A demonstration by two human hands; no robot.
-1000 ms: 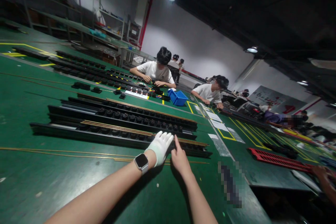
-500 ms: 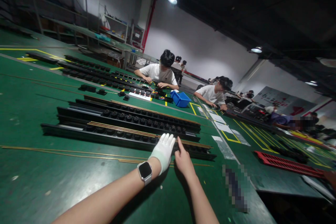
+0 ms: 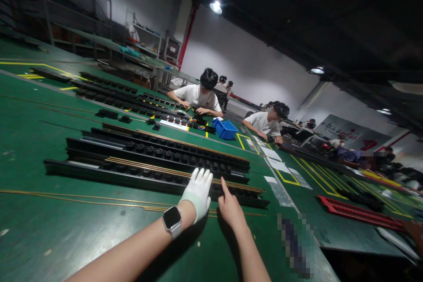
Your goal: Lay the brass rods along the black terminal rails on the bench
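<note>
Currently, left hand (image 3: 197,193) gloved, fingers straight, spread flat over brass rods (image 3: 148,166), nothing visibly gripped | right hand (image 3: 231,207) bare, index extended, others curled, just beside; hold unclear | rods lie along nearest black channel (image 3: 132,181) | blue bin (image 3: 226,129) beyond, on green table (image 3: 95,238)

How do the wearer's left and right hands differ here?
The left hand wears a white glove; the right hand is bare. The left hand's fingers are all extended; the right hand's index finger points while the others curl. Both are at the nearest black channel.
</note>
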